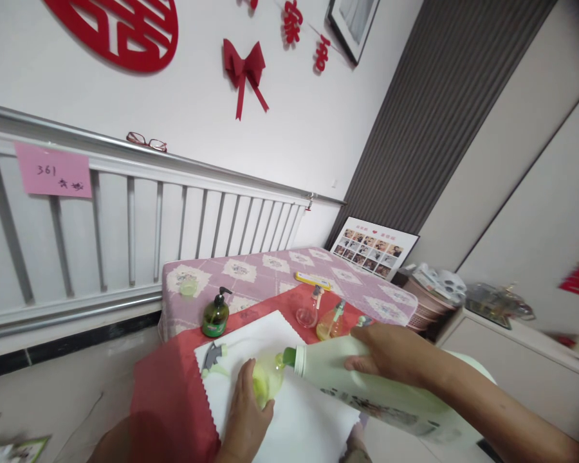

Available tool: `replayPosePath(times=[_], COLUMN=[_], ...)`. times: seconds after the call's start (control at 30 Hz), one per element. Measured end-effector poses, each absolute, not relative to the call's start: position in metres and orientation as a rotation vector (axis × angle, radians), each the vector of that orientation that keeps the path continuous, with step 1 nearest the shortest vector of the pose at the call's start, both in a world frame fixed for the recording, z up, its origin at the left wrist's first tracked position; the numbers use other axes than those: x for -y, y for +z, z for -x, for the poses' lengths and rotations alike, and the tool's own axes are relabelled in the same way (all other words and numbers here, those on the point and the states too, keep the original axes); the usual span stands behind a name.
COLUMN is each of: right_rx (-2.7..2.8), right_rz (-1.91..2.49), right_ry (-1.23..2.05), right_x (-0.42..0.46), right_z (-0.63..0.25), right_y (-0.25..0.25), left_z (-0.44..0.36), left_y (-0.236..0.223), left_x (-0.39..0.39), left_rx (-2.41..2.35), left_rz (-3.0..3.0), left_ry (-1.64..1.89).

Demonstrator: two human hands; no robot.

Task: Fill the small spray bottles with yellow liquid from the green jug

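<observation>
My left hand [247, 402] is wrapped round a small clear bottle [269, 379], which is tilted and has yellow-green liquid in it. In my right hand [390, 354] is a large pale green jug [338, 370], tipped on its side. The jug's green spout [289, 356] meets the mouth of the small bottle. A trigger spray head [214, 360] lies on the white sheet [299, 424], left of my left hand. Behind the jug's neck stand a clear spray bottle [307, 313] and one with yellow liquid [330, 323]. A further spray top [363, 321] is mostly hidden.
A dark green pump bottle [216, 316] stands on the red cloth [174, 366]. Farther back on the patterned tablecloth [241, 269] are a yellow-and-white packet [312, 280] and a pale green object [189, 286]. Beyond the table is a white radiator [174, 218]; a cabinet [511, 360] stands right.
</observation>
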State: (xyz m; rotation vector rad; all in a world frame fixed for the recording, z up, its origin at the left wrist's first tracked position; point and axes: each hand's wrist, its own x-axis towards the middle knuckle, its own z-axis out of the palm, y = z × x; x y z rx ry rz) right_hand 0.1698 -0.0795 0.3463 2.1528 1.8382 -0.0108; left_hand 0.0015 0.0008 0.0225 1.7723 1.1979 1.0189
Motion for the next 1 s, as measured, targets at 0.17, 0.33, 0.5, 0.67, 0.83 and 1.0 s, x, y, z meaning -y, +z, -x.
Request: replayPosePath(times=[0.17,0.33,0.5,0.67,0.83,1.0], right_rx=[-1.858,-1.870,-1.879,-1.875,-1.844,-1.845], right_rz=[-2.147,-2.131,-2.119,-2.130,-2.148,-2.163], right_ry=[0.011,0.039,0.042,0.048,0.028,0.016], right_x=[0.0798,0.0806,0.0796,0.0796,0.0794,0.0800], right_z=[-0.1723,-0.1741,-0.1748,-0.1746,-0.1728,-0.1710], right_y=[0.3444,0.3425,0.3419,0.3425,0.3436,0.3452], left_z=[-0.0023,-0.0040,-0.0050,-0.0031,-0.0044,-0.0056], left_y=[0.0218,0.0208,0.0198,0.0196,0.0180,0.0161], left_x=[-0.0026,-0.0038,-0.0038,-0.0027,-0.0032,-0.0071], left_rx=[-1.220,-1.246,-1.252,-1.243,-1.234,-1.238], left_rz=[-1.778,-1.797,-1.807,-1.796,-1.771,-1.779], left_ry=[1.005,0.977,0.963,0.974,0.978,0.913])
